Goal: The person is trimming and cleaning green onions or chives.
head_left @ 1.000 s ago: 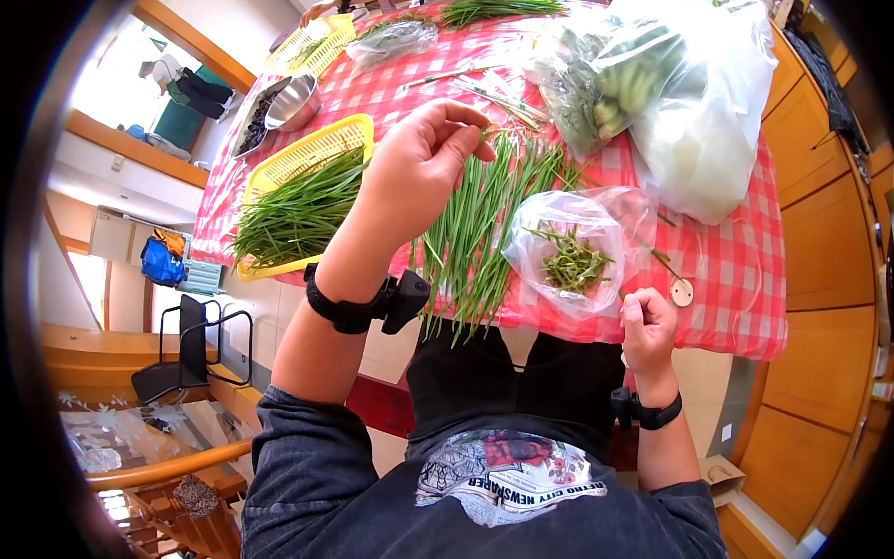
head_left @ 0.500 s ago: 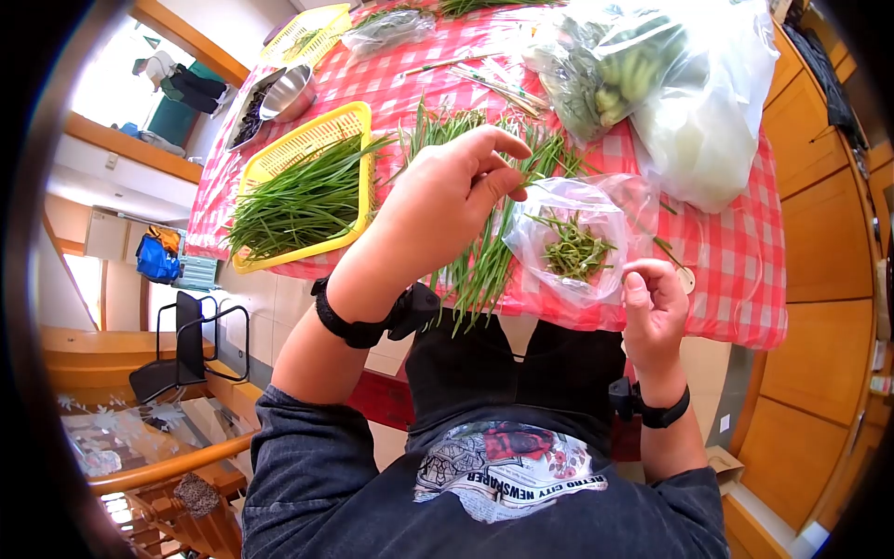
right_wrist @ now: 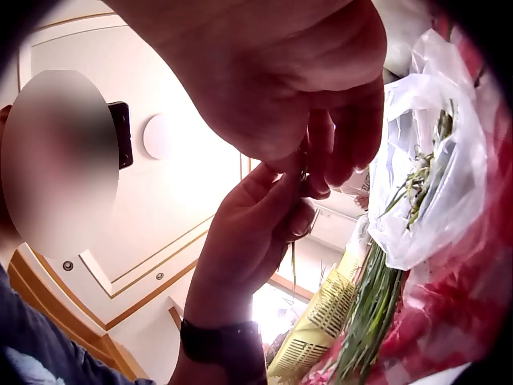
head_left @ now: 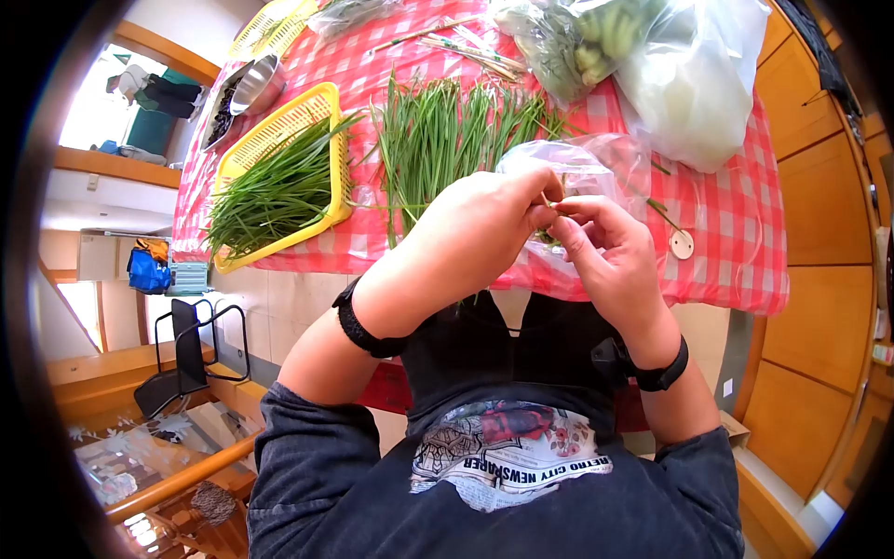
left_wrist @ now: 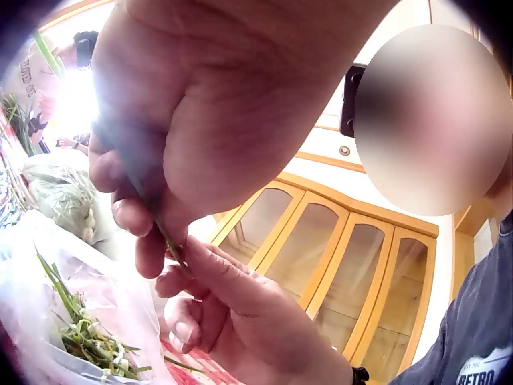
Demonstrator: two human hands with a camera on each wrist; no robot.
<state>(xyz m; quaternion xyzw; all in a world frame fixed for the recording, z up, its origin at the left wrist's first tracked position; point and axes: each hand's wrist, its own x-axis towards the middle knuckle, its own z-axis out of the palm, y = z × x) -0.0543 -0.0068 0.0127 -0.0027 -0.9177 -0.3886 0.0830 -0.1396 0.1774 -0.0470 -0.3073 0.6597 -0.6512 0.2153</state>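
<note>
In the head view the left hand [head_left: 480, 233] and right hand [head_left: 610, 247] meet fingertip to fingertip over the near side of a clear plastic bag [head_left: 629, 158]. A thin green stalk [left_wrist: 136, 172] runs along the left hand's fingers in the left wrist view. The left hand grips it, and the right hand [left_wrist: 256, 321] pinches its lower end between thumb and finger. Green trimmings [left_wrist: 88, 337] lie inside the open bag. Beside the bag, a loose spread of long green stalks [head_left: 438, 135] covers part of the checked cloth, partly hidden by the left hand.
To the left stands a yellow basket [head_left: 339, 186] full of green stalks, with a metal bowl [head_left: 258, 86] behind it. Filled plastic bags [head_left: 694, 93] sit at the back right. A round tag [head_left: 682, 244] lies near the right hand; dry stalks [head_left: 475, 56] lie farther back.
The left hand has moved right and down from over the stalks to the bag. The right hand has come up and left to meet it, and now pinches the stalk. The head view has shifted.
</note>
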